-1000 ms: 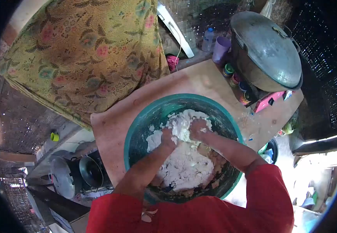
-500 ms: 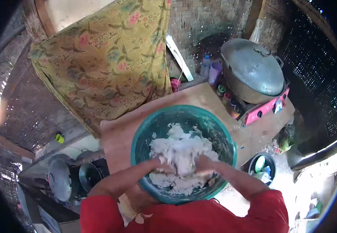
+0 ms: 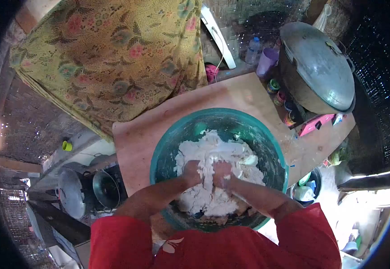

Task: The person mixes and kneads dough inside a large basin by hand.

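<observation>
A large green basin [image 3: 160, 154] stands on the table in front of me. Inside it lies a loose, crumbly mass of white floury dough [image 3: 213, 145]. My left hand [image 3: 193, 174] presses into the middle of the dough, its fingers curled in and partly buried. Close beside it, my right hand [image 3: 222, 173] is closed on the dough too, with a ridge of white dough between the two hands. White residue coats the basin's inner wall.
A big lidded pot [image 3: 318, 67] sits on a pink-fronted stove [image 3: 316, 124] at the right. A purple cup [image 3: 267, 62] and a water bottle [image 3: 252, 50] stand behind. A floral cloth [image 3: 114, 58] hangs at the back left; pans [image 3: 105, 189] lie lower left.
My hands have moved closer together and farther into the middle of the dough. The camera view has shifted, so the stove and pot appear farther right and higher.
</observation>
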A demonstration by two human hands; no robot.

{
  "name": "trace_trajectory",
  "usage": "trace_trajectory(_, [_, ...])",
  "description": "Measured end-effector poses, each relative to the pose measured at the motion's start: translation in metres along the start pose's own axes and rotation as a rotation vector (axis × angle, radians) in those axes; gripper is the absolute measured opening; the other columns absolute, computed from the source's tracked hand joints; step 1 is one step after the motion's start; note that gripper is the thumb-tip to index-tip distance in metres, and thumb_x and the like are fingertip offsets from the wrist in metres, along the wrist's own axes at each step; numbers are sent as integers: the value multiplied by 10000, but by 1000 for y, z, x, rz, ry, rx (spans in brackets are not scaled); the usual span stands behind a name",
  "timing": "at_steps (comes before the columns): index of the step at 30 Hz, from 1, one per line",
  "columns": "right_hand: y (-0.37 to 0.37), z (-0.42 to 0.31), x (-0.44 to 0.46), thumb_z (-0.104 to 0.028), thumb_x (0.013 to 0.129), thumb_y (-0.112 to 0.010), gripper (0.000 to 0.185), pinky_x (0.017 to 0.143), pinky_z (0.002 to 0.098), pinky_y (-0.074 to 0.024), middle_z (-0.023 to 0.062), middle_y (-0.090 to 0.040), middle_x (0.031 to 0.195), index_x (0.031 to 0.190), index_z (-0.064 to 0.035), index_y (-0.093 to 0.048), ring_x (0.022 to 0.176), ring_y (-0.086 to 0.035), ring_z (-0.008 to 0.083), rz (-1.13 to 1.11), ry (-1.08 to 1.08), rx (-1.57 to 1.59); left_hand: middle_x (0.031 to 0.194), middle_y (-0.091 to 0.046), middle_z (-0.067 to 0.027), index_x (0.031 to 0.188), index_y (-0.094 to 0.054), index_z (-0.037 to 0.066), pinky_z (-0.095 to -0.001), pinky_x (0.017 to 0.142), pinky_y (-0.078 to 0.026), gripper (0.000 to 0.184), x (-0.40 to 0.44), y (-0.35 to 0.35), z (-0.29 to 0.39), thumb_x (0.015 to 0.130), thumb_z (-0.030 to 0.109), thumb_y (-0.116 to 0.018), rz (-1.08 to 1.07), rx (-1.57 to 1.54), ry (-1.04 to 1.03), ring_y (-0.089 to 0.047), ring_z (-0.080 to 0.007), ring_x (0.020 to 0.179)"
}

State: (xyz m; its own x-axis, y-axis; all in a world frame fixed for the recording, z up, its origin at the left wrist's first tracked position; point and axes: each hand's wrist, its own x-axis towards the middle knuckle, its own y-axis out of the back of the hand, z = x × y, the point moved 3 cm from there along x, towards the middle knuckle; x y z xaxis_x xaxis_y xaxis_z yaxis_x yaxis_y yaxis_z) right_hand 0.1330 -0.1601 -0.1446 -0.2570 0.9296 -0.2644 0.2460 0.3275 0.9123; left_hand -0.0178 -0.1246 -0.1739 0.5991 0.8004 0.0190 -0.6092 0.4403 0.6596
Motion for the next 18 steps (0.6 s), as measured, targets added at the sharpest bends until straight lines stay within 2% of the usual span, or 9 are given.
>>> trace_trajectory(1, [9, 5, 14, -183, 629, -635, 220, 714, 437, -484, 106, -611, 841, 823, -85, -609, 826, -604, 264, 9, 2, -3, 743, -595, -36, 776, -600, 115, -336, 711, -487, 183, 1, -1, -4, 757, 276, -513, 110, 42, 26, -580, -218, 726])
trace_trajectory(4, [-3, 19, 37, -142, 611, -622, 204, 647, 445, -500, 124, -618, 745, 797, -60, -613, 737, -622, 313, 20, -70, 50, 828, -607, -36, 872, -600, 97, -364, 741, -470, 235, 2, -14, -15, 720, 271, -561, 9, 22, 234, -576, -237, 815])
trace_trajectory(7, [-14, 25, 37, -222, 586, -610, 193, 585, 390, -444, 141, -534, 710, 728, -108, -546, 704, -561, 316, 164, -29, 21, 913, -620, -37, 967, -601, 78, -392, 771, -454, 341, 20, -15, -24, 683, 267, -609, -58, 2, 414, -572, -256, 904])
trace_trajectory(9, [-1, 10, 21, -222, 633, -607, 320, 742, 420, -435, 160, -556, 914, 903, -60, -548, 878, -557, 311, 103, -26, -74, 911, -618, -40, 973, -596, 74, -392, 769, -455, 346, 7, -11, -28, 686, 266, -606, -108, 38, 375, -572, -256, 899])
trace_trajectory(12, [49, -23, -37, -271, 694, -614, 533, 944, 443, -361, 189, -515, 1153, 1129, 5, -479, 1068, -498, 347, -296, 172, -84, 903, -614, -48, 991, -581, 62, -390, 762, -457, 360, -24, 15, 32, 693, 263, -597, -515, 133, 251, -572, -256, 884])
trace_trajectory(14, [75, -20, -89, -355, 699, -658, 706, 988, 427, -319, 217, -398, 1276, 1234, 16, -385, 1161, -413, 362, -12, 129, 318, 897, -611, -54, 1003, -571, 54, -388, 757, -459, 369, -50, 53, 73, 698, 262, -591, -586, 72, 183, -571, -256, 874])
trace_trajectory(16, [109, -7, -112, -381, 718, -666, 764, 1002, 399, -311, 220, -297, 1349, 1295, -14, -326, 1203, -374, 344, -98, 20, 312, 892, -608, -60, 1015, -560, 46, -387, 752, -461, 378, -49, 85, 88, 704, 260, -585, -484, -53, 159, -571, -255, 863])
trace_trajectory(17, [117, 5, -106, -368, 729, -665, 742, 993, 390, -325, 215, -310, 1344, 1293, -21, -331, 1196, -385, 339, -63, -65, 288, 889, -607, -63, 1021, -555, 42, -386, 750, -462, 383, -41, 95, 86, 706, 259, -582, -426, -72, 159, -571, -255, 858])
trace_trajectory(18, [116, 27, -88, -340, 756, -640, 617, 943, 394, -372, 189, -403, 1268, 1241, -45, -398, 1149, -426, 342, 40, -20, 374, 887, -605, -65, 1027, -550, 38, -386, 747, -463, 388, -18, 102, 75, 709, 258, -579, -375, -44, 168, -571, -255, 853])
